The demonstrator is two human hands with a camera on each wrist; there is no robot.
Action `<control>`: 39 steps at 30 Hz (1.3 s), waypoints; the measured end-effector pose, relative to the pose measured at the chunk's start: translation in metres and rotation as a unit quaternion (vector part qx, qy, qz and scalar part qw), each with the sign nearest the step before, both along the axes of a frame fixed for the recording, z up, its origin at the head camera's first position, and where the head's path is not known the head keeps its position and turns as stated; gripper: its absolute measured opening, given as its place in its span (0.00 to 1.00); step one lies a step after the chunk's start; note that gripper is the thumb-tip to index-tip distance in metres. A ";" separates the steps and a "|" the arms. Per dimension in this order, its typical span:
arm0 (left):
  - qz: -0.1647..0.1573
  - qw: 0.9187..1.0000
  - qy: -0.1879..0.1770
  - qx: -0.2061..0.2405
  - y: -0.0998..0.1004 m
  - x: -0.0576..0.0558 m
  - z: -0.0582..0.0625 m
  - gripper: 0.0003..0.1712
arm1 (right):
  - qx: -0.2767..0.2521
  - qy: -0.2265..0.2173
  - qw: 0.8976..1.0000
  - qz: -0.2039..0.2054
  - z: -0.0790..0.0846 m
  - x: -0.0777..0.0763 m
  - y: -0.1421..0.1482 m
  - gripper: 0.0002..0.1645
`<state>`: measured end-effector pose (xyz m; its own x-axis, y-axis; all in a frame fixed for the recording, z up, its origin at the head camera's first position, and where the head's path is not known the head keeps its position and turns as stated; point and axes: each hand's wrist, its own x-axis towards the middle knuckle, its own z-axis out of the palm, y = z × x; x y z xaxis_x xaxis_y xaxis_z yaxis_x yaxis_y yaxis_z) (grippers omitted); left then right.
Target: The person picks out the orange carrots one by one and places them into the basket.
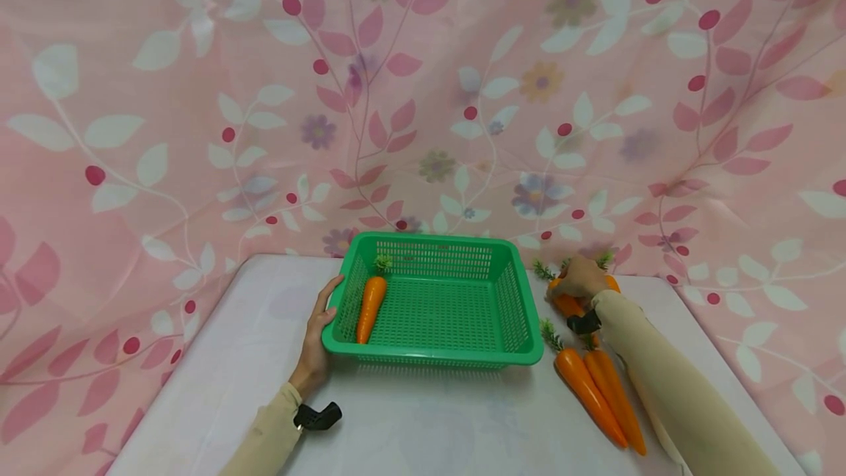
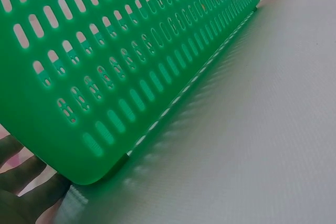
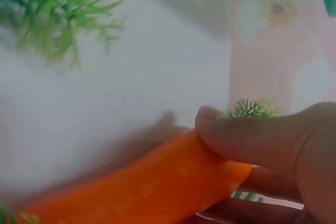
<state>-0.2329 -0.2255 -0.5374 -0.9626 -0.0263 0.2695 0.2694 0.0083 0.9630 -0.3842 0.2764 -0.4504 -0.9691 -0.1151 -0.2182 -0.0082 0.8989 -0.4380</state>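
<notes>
A green plastic basket (image 1: 432,355) stands in the middle of the table, with one orange carrot (image 1: 371,307) with a leafy top inside at its left end. My left hand (image 1: 316,340) touches the basket's left side; in the left wrist view its fingers (image 2: 23,174) lie spread and fairly straight against the outside of the wall. To the right of the basket, my right hand (image 1: 581,278) grips a carrot (image 3: 152,182) between thumb and fingers. More carrot parts and green tops show around that hand, partly hidden by it.
Two carrots (image 1: 590,395) lie side by side at the front right, near the right forearm. A white cloth covers the table (image 1: 463,424). Pink floral fabric (image 1: 423,131) hangs behind and at both sides.
</notes>
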 end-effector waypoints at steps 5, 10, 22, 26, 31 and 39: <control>0.000 1.000 -0.002 0.002 0.001 0.000 0.000 0.35 | -0.061 -0.016 0.998 0.010 0.003 -0.005 0.006 0.30; 0.000 1.000 0.000 -0.001 0.000 0.000 -0.001 0.35 | -0.135 -0.060 0.989 0.016 0.019 -0.006 0.009 0.34; 0.002 1.000 0.006 -0.002 0.000 -0.001 0.000 0.35 | -0.252 -0.111 0.961 0.031 0.047 -0.014 0.017 0.43; 0.003 1.000 0.007 -0.004 0.001 0.000 0.001 0.35 | -0.284 -0.122 0.951 0.026 0.054 -0.014 0.018 0.44; 0.004 1.000 0.008 -0.004 0.000 0.000 0.002 0.35 | -0.329 -0.149 0.932 0.034 0.059 -0.016 0.017 0.43; 0.003 1.000 0.012 -0.013 -0.001 0.000 0.000 0.35 | -0.414 -0.170 0.893 0.041 0.064 -0.020 0.011 0.30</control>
